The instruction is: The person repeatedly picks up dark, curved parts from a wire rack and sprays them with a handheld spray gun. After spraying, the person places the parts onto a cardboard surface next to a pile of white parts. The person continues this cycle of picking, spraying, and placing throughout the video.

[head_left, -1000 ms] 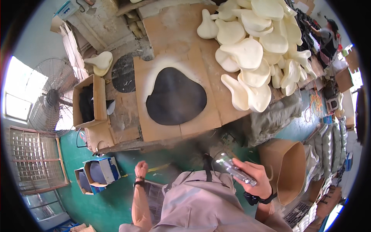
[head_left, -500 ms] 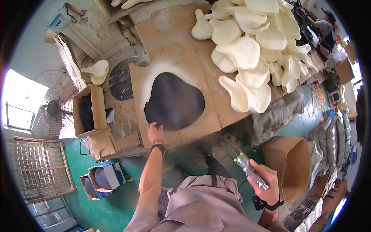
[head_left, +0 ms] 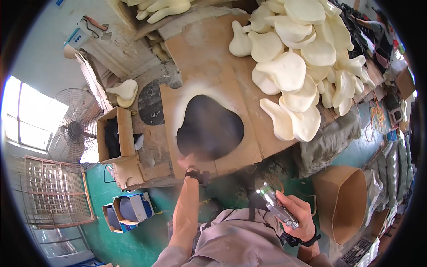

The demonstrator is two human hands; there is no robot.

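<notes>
A black, rounded-triangular saddle cover [head_left: 211, 127] lies flat on a cardboard sheet [head_left: 252, 147], with a whitish overspray haze around its upper edge. My left hand [head_left: 190, 161] is at its lower left edge, the fingers drawn together and pinching the rim; they are slightly blurred. In my right hand [head_left: 300, 216], to the right and over the floor side of the table, a metal spray gun [head_left: 278, 207] with a green ring is gripped. Its nozzle points up and to the left. A hose hangs near it.
Cream foam saddle pads [head_left: 289, 71] are heaped at the table's right; another pad [head_left: 126, 92] lies at the left. A cardboard box [head_left: 128, 138] holds black pieces beside a fan [head_left: 73, 129]. A tall carton [head_left: 322, 196] stands right. Another person [head_left: 382, 38] works far right.
The spray gun has come left and its nozzle has turned toward the left. My left hand's fingers have drawn in at the cover's edge. The whole view has shifted a little.
</notes>
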